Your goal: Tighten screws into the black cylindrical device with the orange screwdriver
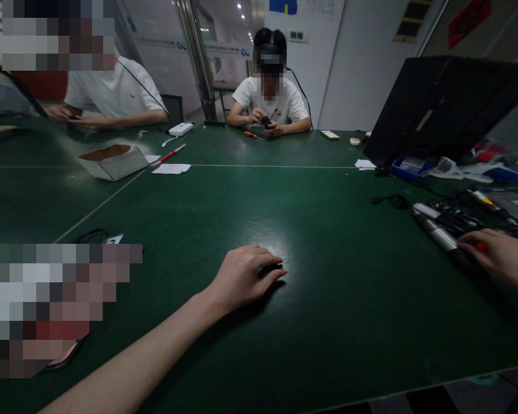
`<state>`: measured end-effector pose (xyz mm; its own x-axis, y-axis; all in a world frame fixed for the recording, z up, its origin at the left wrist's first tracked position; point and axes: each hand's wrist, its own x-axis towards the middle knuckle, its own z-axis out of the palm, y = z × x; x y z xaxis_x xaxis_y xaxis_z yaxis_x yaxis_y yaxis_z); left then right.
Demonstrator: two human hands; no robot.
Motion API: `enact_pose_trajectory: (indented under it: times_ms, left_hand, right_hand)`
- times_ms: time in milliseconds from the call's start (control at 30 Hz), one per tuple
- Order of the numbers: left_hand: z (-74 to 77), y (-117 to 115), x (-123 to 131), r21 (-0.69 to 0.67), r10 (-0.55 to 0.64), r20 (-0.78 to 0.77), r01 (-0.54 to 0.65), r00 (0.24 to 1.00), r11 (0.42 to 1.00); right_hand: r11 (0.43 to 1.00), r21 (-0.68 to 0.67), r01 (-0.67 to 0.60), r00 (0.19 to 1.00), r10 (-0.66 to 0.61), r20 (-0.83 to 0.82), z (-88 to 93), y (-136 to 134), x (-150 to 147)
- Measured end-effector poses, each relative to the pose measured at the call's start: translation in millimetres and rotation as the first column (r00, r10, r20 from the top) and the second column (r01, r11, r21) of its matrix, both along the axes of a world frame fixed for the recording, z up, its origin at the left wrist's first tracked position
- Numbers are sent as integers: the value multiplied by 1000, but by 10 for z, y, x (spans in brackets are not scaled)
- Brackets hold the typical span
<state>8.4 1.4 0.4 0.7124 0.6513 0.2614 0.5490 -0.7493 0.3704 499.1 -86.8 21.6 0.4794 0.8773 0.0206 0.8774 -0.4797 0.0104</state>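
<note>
My left hand rests low over the green table in the middle of the view. Its fingers are curled, thumb and fingertips nearly meeting around a small dark gap; whether a small black thing is held there I cannot make out. At the right edge, my right hand closes on the rear part of a silver and black corded tool, which looks like an electric screwdriver. A bit of red shows between those fingers. The tool lies slanted beside a heap of black cables.
A dark monitor stands at the back right, with a blue tray by it. An open white box, paper and an orange screwdriver lie farther off. Two people sit across the green table; a pixelated patch covers the left.
</note>
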Motion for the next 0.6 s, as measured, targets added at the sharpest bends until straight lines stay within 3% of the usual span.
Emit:
enact_pose_trajectory:
  times_ms: [267,600]
  left_hand:
    - [7,-6,4,-17,-12,-4,11,1000,1000]
    - [5,5,1,-14,-20,-4,20,1000,1000]
  right_hand:
    - [993,-94,74,997,-72,22,46,40,-27]
    - [986,-119,118,992,-114,47,-7,62,95]
